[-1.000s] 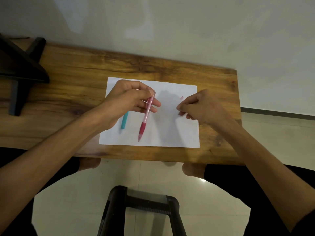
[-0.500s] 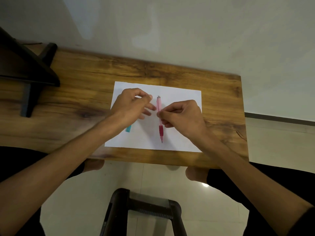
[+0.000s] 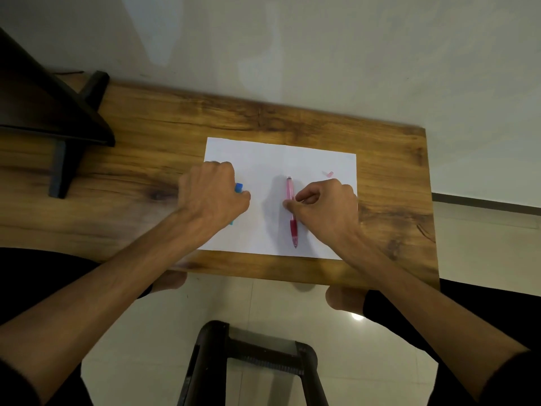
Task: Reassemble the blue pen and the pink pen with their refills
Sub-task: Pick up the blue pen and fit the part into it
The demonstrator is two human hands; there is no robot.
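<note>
The pink pen (image 3: 291, 212) lies lengthwise on a white sheet of paper (image 3: 263, 159), its dark pink grip toward me. My right hand (image 3: 325, 210) pinches the pen's middle between thumb and fingers. My left hand (image 3: 212, 194) is curled over the blue pen (image 3: 239, 187) at the sheet's left side; only the pen's blue end and a sliver below my palm show. A small pink part (image 3: 329, 174) lies loose on the paper near its right edge, beyond my right hand.
The paper rests on a wooden table (image 3: 164, 133) against a pale wall. A black stand (image 3: 58, 118) occupies the table's left end. A dark stool (image 3: 251, 364) stands on the tiled floor below the table's near edge.
The pink pen passed from my left hand to my right and now lies on the paper. My left hand moved left and closed over the blue pen.
</note>
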